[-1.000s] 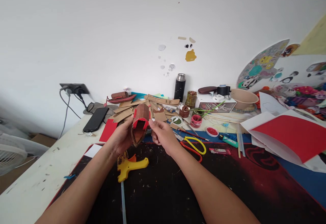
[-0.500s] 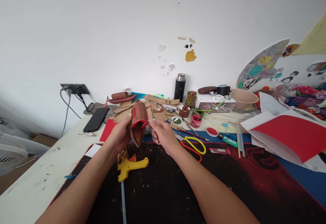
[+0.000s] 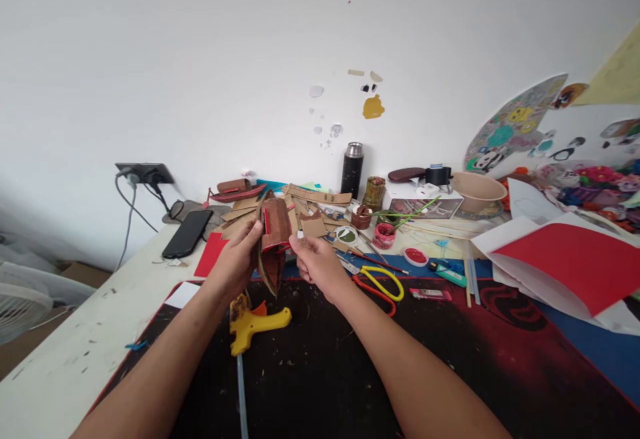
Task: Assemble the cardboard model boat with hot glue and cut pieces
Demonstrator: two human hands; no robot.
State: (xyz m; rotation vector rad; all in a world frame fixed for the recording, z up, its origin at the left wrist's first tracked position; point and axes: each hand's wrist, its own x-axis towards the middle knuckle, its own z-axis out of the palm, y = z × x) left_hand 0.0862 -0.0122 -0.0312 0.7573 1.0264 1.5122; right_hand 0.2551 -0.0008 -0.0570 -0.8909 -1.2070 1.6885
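Observation:
My left hand is closed round the side of a small model boat, apparently cardboard, with a pointed hull and a curved brown cabin roof. Red strips edge the roof. At the roof's right lower corner, the fingertips of my right hand are pinched together against the red edge; whatever lies between them is hidden. Below the boat, a yellow hot glue gun lies on the black mat, a clear glue stick coming out of it.
Cardboard scraps and another small boat lie behind. To the right are scissors, red paint jar, paint lid and red paper. A black flask stands by the wall; a phone lies left.
The boat has tilted in my left hand, so its cabin opening shows less and its bow points more downward. My right fingertips have moved slightly left to the red edge.

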